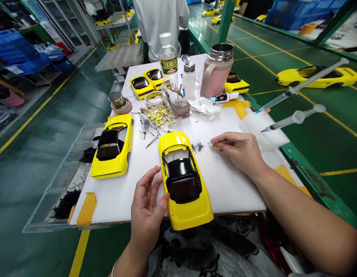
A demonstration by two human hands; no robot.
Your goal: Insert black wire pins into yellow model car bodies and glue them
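A yellow model car body (pixel 190 213) with a black roof lies on the white work board, its near end at the board's front edge. My left hand (pixel 148 206) holds it along its left side, thumb and fingertips against the edge. Between the thumb and fingers of my right hand (pixel 238 150) is a pair of thin metal tweezers (pixel 233 141), pointing left. Just left of their tip is a small heap of tiny black parts (pixel 198 146). Another yellow car body (pixel 111 167) sits to the left, apart from my hands.
Thin black rods (pixel 152 141) and a bag of yellow parts (pixel 159 115) lie behind. A bottle (pixel 168 63), a pink mug (pixel 214 75) and a pump bottle (pixel 189 80) stand farther back. Two syringes (pixel 299 115) lie right. A clear tray (pixel 62 173) sits left. A person (pixel 161 23) stands beyond.
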